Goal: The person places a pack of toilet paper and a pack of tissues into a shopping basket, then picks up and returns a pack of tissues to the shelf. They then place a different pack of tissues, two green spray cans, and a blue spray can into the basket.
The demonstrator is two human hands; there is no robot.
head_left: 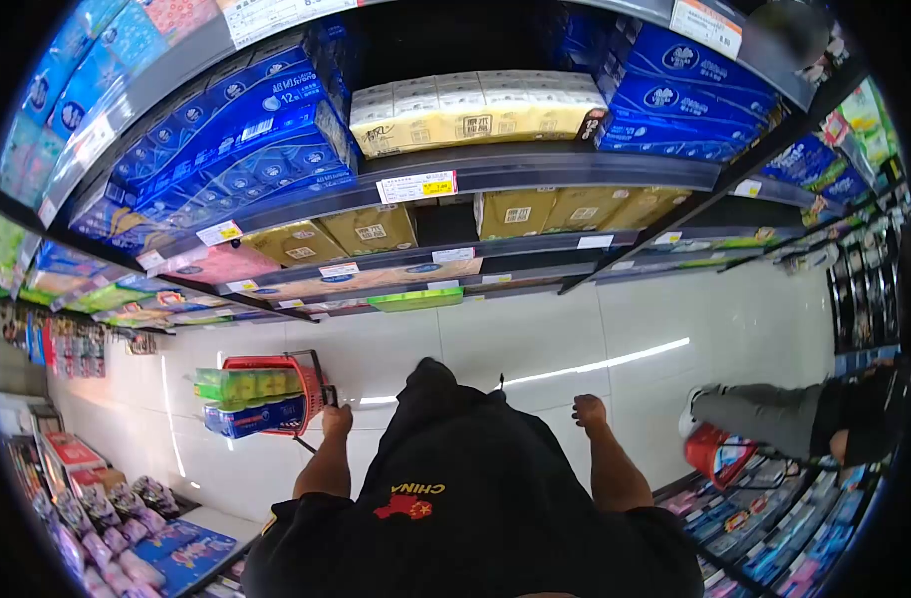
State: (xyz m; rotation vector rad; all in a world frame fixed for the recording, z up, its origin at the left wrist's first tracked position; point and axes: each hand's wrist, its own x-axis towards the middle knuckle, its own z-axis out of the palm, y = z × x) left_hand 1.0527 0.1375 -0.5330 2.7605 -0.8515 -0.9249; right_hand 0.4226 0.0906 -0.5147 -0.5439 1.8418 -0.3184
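My left hand (337, 419) is closed around the dark handle of a red shopping basket (306, 384) at the left. Inside the basket lie a green-and-yellow pack (251, 385) and, in front of it, a blue pack (261, 419); both look like wrapped paper goods. My right hand (589, 410) hangs over the floor on the other side of my body. Its fingers are curled in, and nothing shows in them.
Ahead stands a shelf (535, 179) stacked with blue tissue packs (246, 149), a pale tissue pack (475, 110) and gold packs (371, 231). At the right, another person (774, 414) is beside a red basket (716, 453). Goods displays (127, 543) flank the tiled floor (515, 344).
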